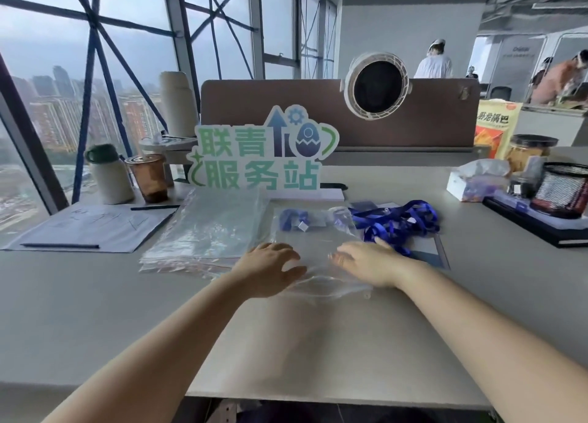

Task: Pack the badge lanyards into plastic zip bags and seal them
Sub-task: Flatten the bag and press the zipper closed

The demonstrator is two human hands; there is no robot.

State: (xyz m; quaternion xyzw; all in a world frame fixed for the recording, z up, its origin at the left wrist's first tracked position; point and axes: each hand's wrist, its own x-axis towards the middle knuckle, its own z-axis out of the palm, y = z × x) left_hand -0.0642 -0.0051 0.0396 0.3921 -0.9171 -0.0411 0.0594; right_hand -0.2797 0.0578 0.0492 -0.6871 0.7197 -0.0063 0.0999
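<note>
A clear plastic zip bag (pixel 318 241) lies flat on the grey desk in front of me, with a bundled blue lanyard (pixel 294 220) inside near its far end. My left hand (pixel 270 268) rests flat on the bag's near left part, fingers spread. My right hand (pixel 366 260) presses the bag's near right part with straight fingers. The bag's zip edge (pixel 334 287) runs just below both hands. A loose pile of blue lanyards (pixel 397 223) lies to the right of the bag. A stack of empty zip bags (pixel 203 231) lies to the left.
A cut-out sign (pixel 261 155) stands behind the bags. Papers with pens (pixel 92 228), a bottle (pixel 109 174) and a drink cup (pixel 149 177) sit at the left. A tissue box (pixel 477 180), mesh cup (pixel 563 187) and jar (pixel 528 152) stand at the right. The desk's front edge (pixel 318 398) is near me.
</note>
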